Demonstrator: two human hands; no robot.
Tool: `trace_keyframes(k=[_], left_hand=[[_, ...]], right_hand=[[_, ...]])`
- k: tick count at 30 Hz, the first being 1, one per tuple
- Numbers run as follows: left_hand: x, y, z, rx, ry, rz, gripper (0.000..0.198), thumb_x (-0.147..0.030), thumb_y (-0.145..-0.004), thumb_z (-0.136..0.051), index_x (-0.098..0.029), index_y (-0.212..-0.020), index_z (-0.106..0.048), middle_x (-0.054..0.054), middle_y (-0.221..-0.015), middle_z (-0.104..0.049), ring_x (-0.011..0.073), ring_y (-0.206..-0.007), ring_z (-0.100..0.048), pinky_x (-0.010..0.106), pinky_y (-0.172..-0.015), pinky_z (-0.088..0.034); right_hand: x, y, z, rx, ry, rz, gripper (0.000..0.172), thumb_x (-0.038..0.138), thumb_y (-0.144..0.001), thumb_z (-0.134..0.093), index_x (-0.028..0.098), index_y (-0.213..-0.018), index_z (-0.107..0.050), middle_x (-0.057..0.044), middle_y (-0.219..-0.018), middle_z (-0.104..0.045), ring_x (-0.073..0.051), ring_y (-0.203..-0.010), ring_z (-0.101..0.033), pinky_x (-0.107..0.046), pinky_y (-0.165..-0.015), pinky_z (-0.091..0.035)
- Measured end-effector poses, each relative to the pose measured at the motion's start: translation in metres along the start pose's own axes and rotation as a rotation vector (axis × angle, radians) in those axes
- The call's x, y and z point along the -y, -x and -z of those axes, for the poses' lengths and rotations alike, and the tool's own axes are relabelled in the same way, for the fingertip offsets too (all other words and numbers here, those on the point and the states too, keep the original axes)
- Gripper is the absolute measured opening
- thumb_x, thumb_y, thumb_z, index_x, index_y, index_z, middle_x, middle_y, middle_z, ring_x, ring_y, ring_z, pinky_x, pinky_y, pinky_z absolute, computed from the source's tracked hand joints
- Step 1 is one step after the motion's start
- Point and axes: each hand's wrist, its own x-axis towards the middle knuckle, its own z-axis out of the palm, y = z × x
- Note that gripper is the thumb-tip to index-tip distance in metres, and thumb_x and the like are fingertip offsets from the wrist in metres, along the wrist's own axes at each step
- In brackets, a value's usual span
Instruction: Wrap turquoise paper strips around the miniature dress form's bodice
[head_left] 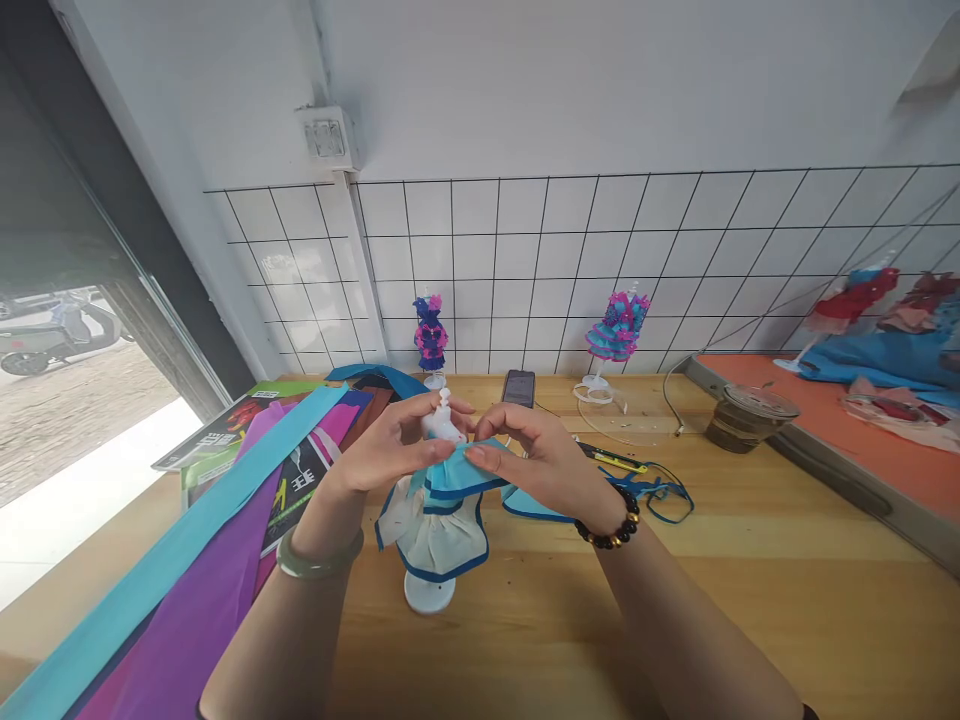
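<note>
A small white dress form point(444, 422) stands in front of me on a round white base point(430, 592). It wears a cream skirt point(442, 545) edged in dark blue. My left hand point(401, 440) is closed around the form's upper body, thumb in front and fingers behind, partly hidden. At the form's right side, my right hand point(525, 455) pinches a light blue fabric piece point(465, 470) with dark blue trim, which lies against the waist. Another light blue trimmed piece point(536, 503) lies on the table under my right hand.
Fabric strips point(225, 520) in turquoise and purple lie over magazines point(300, 480) at left. Behind are two dressed mini forms point(430, 335) and a phone point(519, 388). To the right are a yellow cutter point(619, 460), blue scraps point(660, 490), a lidded cup point(750, 418) and an orange board point(862, 430).
</note>
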Motion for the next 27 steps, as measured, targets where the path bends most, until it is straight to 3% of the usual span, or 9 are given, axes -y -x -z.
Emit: trace_keyframes(k=[16, 27], left_hand=[[0.0015, 0.0017, 0.0029, 0.086, 0.056, 0.029, 0.045, -0.041, -0.071, -0.069, -0.02, -0.112, -0.065, 0.008, -0.094, -0.067, 0.0233, -0.088, -0.062, 0.034, -0.077, -0.049], [-0.0004, 0.0014, 0.0026, 0.148, 0.043, 0.04, 0.054, -0.047, -0.069, -0.069, -0.021, -0.117, -0.065, 0.01, -0.094, -0.068, 0.0265, -0.09, -0.062, 0.036, -0.076, -0.05]], right_hand=[[0.0063, 0.0014, -0.0013, 0.0, 0.048, -0.017, 0.012, 0.03, -0.08, -0.067, 0.019, -0.078, -0.065, 0.0, -0.079, -0.069, -0.013, -0.073, -0.063, -0.025, -0.067, -0.051], [0.0055, 0.0024, -0.0011, 0.043, 0.021, 0.029, 0.009, 0.03, -0.082, -0.066, 0.021, -0.082, -0.065, -0.003, -0.091, -0.072, -0.018, -0.089, -0.068, -0.032, -0.077, -0.054]])
